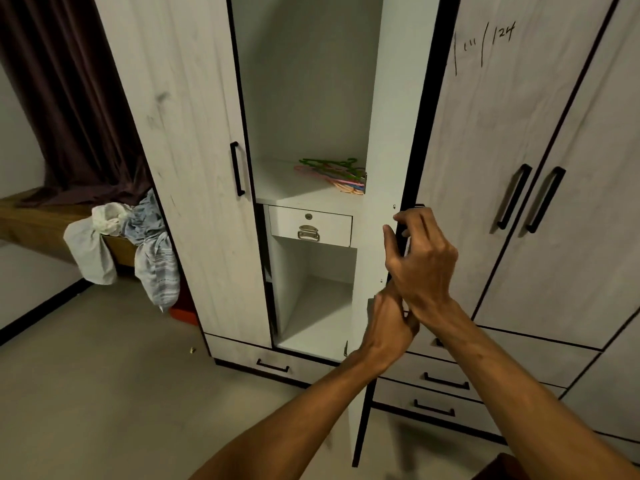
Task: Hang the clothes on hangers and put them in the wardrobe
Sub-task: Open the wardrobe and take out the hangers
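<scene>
The person is opening the wardrobe (180, 168), and the step is swinging its door (388, 133) fully clear. The right hand (422, 258) is curling its fingers round the door's dark front edge; the left hand (391, 320) is lying against the same edge just below, its fingers hidden, so I cannot tell its grip. The door is best drawn steadily from this mid-height hold, since pulling low would probably be twisting the hinges. The coloured hangers (336, 174) are lying at the right rear corner of the inner shelf (277, 181), and the clothes (138, 237) are spilling over the right end of the bench (34, 216), well apart from both hands.
</scene>
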